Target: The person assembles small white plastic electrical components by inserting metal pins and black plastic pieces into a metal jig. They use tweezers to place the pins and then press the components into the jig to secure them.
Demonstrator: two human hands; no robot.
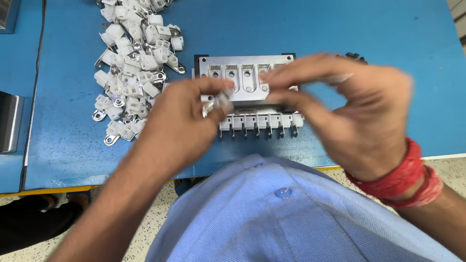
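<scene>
A metal fixture block (pixel 246 65) with a row of slots lies on the blue table (pixel 301 29), and a row of white plastic connectors with metal pins (pixel 257 122) sits along its near edge. My left hand (pixel 182 116) pinches a small white and metal connector part (pixel 218 102) just left of the fixture. My right hand (pixel 354 111) hovers over the fixture's right side, thumb and fingers bent close together; nothing shows between them. Red thread bands (pixel 403 177) wrap my right wrist.
A loose pile of white connector housings with metal terminals (pixel 133 58) spreads over the table to the left of the fixture. A grey metal box edge (pixel 9 121) stands at the far left. My blue shirt (pixel 272 213) fills the bottom.
</scene>
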